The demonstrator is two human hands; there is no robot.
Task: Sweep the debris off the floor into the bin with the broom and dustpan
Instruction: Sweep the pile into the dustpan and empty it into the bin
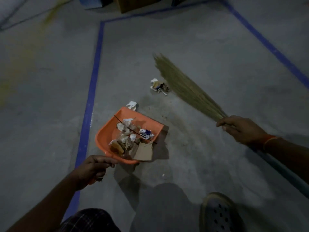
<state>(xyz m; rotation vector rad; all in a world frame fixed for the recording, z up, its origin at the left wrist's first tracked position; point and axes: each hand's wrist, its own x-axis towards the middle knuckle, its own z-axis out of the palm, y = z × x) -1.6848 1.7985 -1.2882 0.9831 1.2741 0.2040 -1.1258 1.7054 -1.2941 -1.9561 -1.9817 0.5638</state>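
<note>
The left hand (92,169) gripped the handle of the orange dustpan (107,131), which held crumpled paper, a cardboard scrap and a thin stick. The right hand (240,129) clasped the grass broom (184,86), its bristles touching a small debris pile (158,85). A crumpled paper (132,104) lay just beyond the dustpan's lip on the concrete floor (209,47).

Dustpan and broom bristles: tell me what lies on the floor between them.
In the head view, a small debris pile beside the broom and one crumpled paper just beyond the dustpan; otherwise bare floor.
</note>
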